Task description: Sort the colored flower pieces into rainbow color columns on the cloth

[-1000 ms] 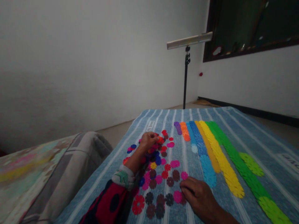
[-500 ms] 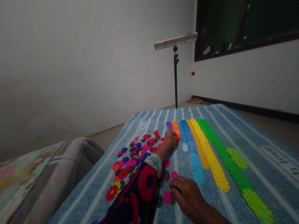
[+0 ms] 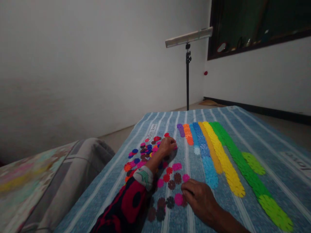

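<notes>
My left hand point(image 3: 167, 146), in a patterned sleeve, reaches to the right edge of a pile of colored snowflake discs point(image 3: 143, 149). Its fingers are curled down, with a bit of pink at the tips; what they hold is hidden. My right hand point(image 3: 199, 197) rests closed on the cloth beside a pink disc point(image 3: 179, 199); I cannot make out anything in its fingers. Overlapping discs form rows by color: a short purple row point(image 3: 180, 130), an orange row point(image 3: 188, 133), a blue row point(image 3: 199, 139), a yellow row point(image 3: 223, 158) and a green row point(image 3: 240, 171).
A blue striped cloth point(image 3: 97, 207) covers the table. Loose brown discs point(image 3: 171, 184) and red discs point(image 3: 166, 178) lie between my arms. Light green discs point(image 3: 254, 162) sit right of the green row. A lamp stand point(image 3: 187, 77) rises behind; a grey fabric-covered thing point(image 3: 85, 168) is at left.
My left hand has moved from the orange row leftward and back to the disc pile. My right hand stays about where it was. The view has shifted slightly.
</notes>
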A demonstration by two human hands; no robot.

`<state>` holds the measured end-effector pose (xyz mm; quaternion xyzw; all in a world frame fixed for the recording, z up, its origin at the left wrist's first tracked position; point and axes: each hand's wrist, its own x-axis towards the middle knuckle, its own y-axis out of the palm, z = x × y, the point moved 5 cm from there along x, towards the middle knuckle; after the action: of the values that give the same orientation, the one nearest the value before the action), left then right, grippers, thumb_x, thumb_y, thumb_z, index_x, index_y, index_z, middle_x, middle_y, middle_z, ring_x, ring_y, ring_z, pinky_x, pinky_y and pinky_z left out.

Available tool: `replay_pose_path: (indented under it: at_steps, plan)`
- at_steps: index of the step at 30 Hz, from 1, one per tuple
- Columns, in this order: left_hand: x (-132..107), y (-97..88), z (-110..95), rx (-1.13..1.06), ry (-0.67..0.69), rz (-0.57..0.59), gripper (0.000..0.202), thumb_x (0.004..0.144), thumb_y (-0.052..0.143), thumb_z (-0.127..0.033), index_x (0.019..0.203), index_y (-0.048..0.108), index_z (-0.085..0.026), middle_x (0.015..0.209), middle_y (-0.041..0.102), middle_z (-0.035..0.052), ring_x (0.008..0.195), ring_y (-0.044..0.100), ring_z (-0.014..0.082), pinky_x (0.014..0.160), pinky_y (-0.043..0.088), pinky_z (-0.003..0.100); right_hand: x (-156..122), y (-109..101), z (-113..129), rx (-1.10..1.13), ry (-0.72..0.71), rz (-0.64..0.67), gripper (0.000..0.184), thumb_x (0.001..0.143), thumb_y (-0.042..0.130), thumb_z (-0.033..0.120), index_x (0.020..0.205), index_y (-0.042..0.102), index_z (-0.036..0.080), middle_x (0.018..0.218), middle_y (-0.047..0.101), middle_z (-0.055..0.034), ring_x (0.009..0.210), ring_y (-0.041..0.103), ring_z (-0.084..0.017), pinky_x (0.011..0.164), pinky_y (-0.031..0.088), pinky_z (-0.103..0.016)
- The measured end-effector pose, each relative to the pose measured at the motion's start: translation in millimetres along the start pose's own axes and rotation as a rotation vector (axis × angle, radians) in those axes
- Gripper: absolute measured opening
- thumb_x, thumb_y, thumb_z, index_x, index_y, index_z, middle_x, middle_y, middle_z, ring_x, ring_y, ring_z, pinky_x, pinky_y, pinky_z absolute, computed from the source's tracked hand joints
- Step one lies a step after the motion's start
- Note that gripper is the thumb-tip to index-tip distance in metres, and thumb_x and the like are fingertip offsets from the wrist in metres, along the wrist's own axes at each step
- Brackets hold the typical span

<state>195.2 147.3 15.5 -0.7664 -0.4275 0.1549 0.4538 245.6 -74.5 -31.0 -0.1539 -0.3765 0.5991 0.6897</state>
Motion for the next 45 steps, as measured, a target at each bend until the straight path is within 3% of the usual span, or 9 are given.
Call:
replay_pose_path:
  at_steps: [3,10,14,21,26,31,36,39,45]
  plan:
    - [-25.2,-29.7,23.3,-0.006,-0.023,-0.002,0.015,0.072,0.058,-0.018,0.067,0.071,-0.013,0.058,0.059,-0.0013,0.059,0.052,0.0119,0.059,0.037,0.023,-2.3,-1.0,-0.9,0.008,-0.007,0.003,0.025,0.085,0.046,0.012,0.079,0.068,0.020,0.074,0.067,-0.0015,0.070,0.065,-0.015,0.065,0.043,-0.024]
    - [-92.3,-102.1,98.7,-0.123,-0.245,-0.118,0.019,0.069,0.060,-0.029,0.071,0.071,-0.015,0.055,0.061,-0.0014,0.056,0.053,0.0129,0.054,0.039,0.022,-10.3,-2.1,-6.8,0.015,-0.008,0.024,0.028,0.090,0.043,0.023,0.086,0.071,0.022,0.081,0.071,-0.0028,0.072,0.069,-0.017,0.067,0.050,-0.027]
    - [-129.8,-124.2,128.9,-0.141,-0.349,-0.188,0.019,0.065,0.062,-0.031,0.067,0.070,-0.014,0.055,0.061,-0.0009,0.056,0.053,0.0133,0.053,0.039,0.022,-13.7,-5.1,-6.8,0.020,-0.021,-0.006,0.028,0.091,0.044,0.029,0.085,0.072,0.024,0.080,0.072,-0.0027,0.071,0.070,-0.017,0.065,0.052,-0.027]
    - [-155.0,-98.8,143.5,-0.267,-0.377,-0.234,0.020,0.068,0.060,-0.030,0.072,0.069,-0.013,0.063,0.065,0.0027,0.059,0.057,0.0146,0.057,0.043,0.025,-15.0,-12.8,-3.6,0.005,-0.050,-0.049,0.027,0.089,0.049,0.035,0.083,0.073,0.026,0.076,0.074,-0.0017,0.066,0.071,-0.017,0.060,0.055,-0.025]
    - [-151.1,-80.9,130.4,-0.185,-0.282,-0.215,0.017,0.071,0.061,-0.026,0.079,0.071,-0.015,0.074,0.068,0.0021,0.071,0.060,0.0153,0.070,0.047,0.026,-16.6,-14.8,-4.7,-0.026,-0.053,-0.075,0.031,0.091,0.048,0.040,0.083,0.074,0.026,0.080,0.075,-0.0027,0.068,0.072,-0.018,0.061,0.057,-0.025]
    - [-152.1,-72.5,118.2,-0.116,-0.183,-0.095,0.013,0.071,0.063,-0.025,0.078,0.071,-0.017,0.081,0.067,0.0013,0.081,0.060,0.0165,0.080,0.047,0.026,-19.3,-14.7,-10.4,-0.047,-0.047,-0.083,0.030,0.090,0.050,0.043,0.085,0.074,0.027,0.083,0.077,-0.0027,0.070,0.073,-0.019,0.062,0.058,-0.025]
    - [-152.1,-74.2,117.3,-0.119,-0.137,-0.145,0.015,0.071,0.062,-0.019,0.082,0.072,-0.017,0.087,0.068,0.0024,0.085,0.061,0.0164,0.083,0.047,0.026,-18.7,-18.0,-7.0,-0.052,-0.080,-0.094,0.029,0.090,0.051,0.041,0.083,0.074,0.026,0.079,0.076,-0.0014,0.067,0.073,-0.017,0.061,0.059,-0.024]
    - [-156.1,-86.4,122.8,-0.149,-0.176,-0.174,0.015,0.071,0.063,-0.022,0.081,0.072,-0.016,0.083,0.069,0.0027,0.077,0.061,0.0152,0.075,0.047,0.025,-17.9,-19.8,-4.1,-0.055,-0.101,-0.102,0.027,0.090,0.051,0.039,0.082,0.074,0.026,0.078,0.076,-0.0005,0.065,0.073,-0.016,0.061,0.058,-0.022]
    - [-186.7,-102.2,116.3,-0.128,-0.335,0.213,0.021,0.060,0.075,-0.035,0.059,0.064,-0.016,0.053,0.057,-0.0041,0.053,0.047,0.0102,0.053,0.032,0.023,-18.0,-19.0,-5.1,-0.064,-0.086,-0.091,0.027,0.090,0.051,0.039,0.084,0.074,0.026,0.080,0.076,-0.0005,0.067,0.073,-0.016,0.061,0.058,-0.023]
